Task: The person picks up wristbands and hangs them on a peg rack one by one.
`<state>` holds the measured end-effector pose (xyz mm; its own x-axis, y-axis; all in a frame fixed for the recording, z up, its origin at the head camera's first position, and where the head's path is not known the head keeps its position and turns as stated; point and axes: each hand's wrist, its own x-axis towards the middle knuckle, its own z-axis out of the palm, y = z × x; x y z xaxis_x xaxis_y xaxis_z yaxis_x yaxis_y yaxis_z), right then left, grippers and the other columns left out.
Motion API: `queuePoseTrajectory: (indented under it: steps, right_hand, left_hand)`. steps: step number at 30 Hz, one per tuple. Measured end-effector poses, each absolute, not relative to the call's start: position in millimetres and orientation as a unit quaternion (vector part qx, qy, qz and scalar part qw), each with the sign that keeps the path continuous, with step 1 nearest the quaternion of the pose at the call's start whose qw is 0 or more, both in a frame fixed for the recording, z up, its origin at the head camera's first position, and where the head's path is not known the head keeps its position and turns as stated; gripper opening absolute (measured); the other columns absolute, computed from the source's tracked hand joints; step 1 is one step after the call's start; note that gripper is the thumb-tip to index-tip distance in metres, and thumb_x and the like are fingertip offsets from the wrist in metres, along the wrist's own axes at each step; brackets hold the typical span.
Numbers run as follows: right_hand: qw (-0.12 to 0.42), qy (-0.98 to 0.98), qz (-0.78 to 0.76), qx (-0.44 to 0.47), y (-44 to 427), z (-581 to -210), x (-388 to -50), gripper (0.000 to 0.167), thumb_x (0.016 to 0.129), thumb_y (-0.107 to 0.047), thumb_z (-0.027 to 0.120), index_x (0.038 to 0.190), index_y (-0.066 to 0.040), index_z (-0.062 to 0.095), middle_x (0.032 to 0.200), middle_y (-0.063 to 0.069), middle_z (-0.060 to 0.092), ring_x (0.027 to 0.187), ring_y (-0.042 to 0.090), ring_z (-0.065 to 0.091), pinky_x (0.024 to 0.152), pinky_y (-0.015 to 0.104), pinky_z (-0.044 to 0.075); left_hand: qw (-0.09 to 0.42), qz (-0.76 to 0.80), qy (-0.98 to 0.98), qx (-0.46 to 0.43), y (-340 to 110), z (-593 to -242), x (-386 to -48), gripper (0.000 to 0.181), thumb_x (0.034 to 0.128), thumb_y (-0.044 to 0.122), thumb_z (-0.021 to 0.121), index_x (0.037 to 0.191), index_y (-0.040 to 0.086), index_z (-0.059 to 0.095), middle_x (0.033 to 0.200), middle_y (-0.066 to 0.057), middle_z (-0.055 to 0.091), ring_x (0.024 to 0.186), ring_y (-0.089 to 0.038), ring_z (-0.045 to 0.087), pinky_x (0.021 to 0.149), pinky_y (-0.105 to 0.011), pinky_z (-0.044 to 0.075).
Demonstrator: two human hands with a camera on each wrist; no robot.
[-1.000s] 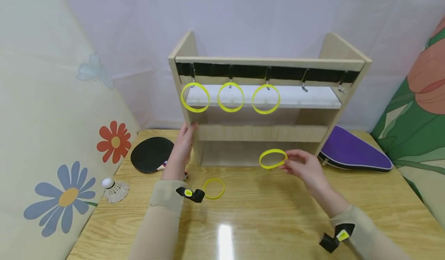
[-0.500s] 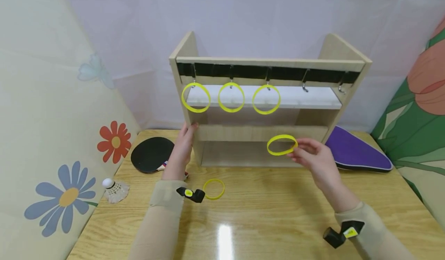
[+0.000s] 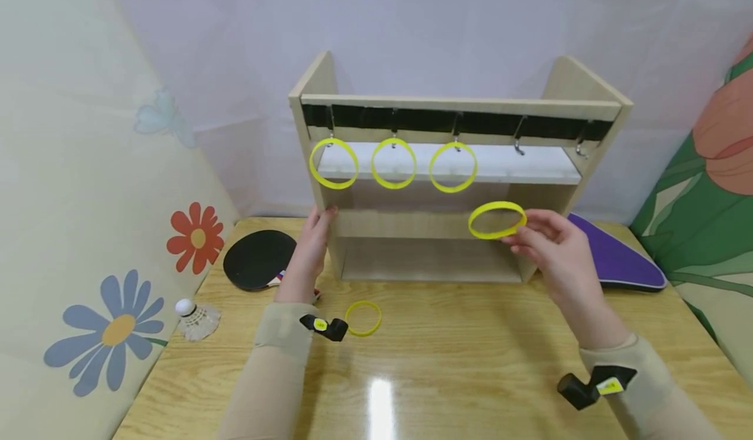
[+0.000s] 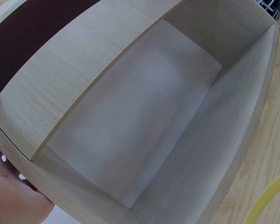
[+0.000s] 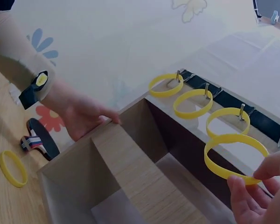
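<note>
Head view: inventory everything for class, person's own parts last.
Wooden table: 1, brown, underneath.
Wooden shelf unit: 1, pale, on table.
Metal hooks: 5, silver, along black strip.
Thin hanging rings: 3, yellow, on leftmost hooks.
Thin held ring: 1, yellow, in right hand.
Thin loose ring: 1, yellow, on table.
Round bat: 1, black, left of unit.
Feathered shuttlecock: 1, white, far left.
Tapered case: 1, purple, right of unit.
Cloth backdrop: 1, pale, behind unit.
Flowered panels: 2, multicoloured, both sides.
Fabric sleeves: 2, beige, on forearms.
Wrist cameras: 2, black, on sleeves.
Right hand: 1, bare, pinching ring.
Left hand: 1, bare, gripping unit.
</note>
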<state>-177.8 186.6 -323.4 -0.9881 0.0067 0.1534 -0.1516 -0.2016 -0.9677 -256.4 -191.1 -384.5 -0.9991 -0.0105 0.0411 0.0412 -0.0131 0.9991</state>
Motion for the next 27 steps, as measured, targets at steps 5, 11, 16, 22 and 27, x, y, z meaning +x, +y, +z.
queuePoseTrajectory:
  steps: [5,11,16,22,27]
  right_hand:
    - [0.066,-0.613,0.784,0.071,185.7,-313.5,-177.9,0.02,0.091,-0.002,0.067,0.111,-0.001,0.061,0.092,0.001,0.071,0.079,0.013,0.072,0.071,0.022,0.058]
    - [0.075,-0.582,0.803,0.104,183.3,-303.5,-177.6,0.017,0.092,-0.001,0.066,0.108,-0.005,0.064,0.093,0.004,0.07,0.079,0.014,0.072,0.071,0.023,0.058]
    - [0.086,-0.56,0.816,0.115,181.6,-294.5,-180.1,0.019,0.091,-0.001,0.066,0.11,-0.004,0.064,0.095,0.006,0.069,0.078,0.015,0.071,0.07,0.023,0.057]
    - [0.094,-0.53,0.835,0.119,183.9,-287.1,-182.8,0.019,0.091,0.001,0.065,0.11,-0.003,0.063,0.094,0.008,0.069,0.079,0.017,0.072,0.07,0.023,0.057]
    - [0.104,-0.527,0.837,0.108,186.2,-280.6,-185.6,0.026,0.09,0.002,0.066,0.116,0.001,0.059,0.095,0.008,0.067,0.079,0.018,0.072,0.07,0.023,0.057]
  left_hand:
    - [0.019,-0.712,-0.701,-0.013,-189.6,-384.0,-257.5,0.054,0.1038,0.03,0.038,0.156,0.022,0.027,0.145,-0.017,0.039,0.133,-0.03,0.038,0.117,-0.049,0.024]
    - [0.02,-0.714,-0.7,-0.016,-189.5,-384.2,-258.0,0.053,0.104,0.028,0.038,0.155,0.02,0.028,0.141,-0.016,0.04,0.129,-0.03,0.04,0.115,-0.048,0.026]
    - [0.02,-0.714,-0.7,-0.015,-191.1,-384.1,-258.1,0.053,0.1039,0.028,0.038,0.155,0.021,0.028,0.142,-0.017,0.039,0.13,-0.03,0.039,0.116,-0.048,0.025]
    - [0.019,-0.716,-0.698,-0.014,-191.3,-384.1,-258.3,0.053,0.1043,0.028,0.038,0.156,0.02,0.028,0.143,-0.017,0.04,0.131,-0.03,0.039,0.116,-0.048,0.025]
    - [0.019,-0.716,-0.698,-0.012,-190.8,-383.7,-257.3,0.053,0.1044,0.028,0.038,0.156,0.02,0.028,0.143,-0.016,0.04,0.131,-0.029,0.039,0.116,-0.048,0.025]
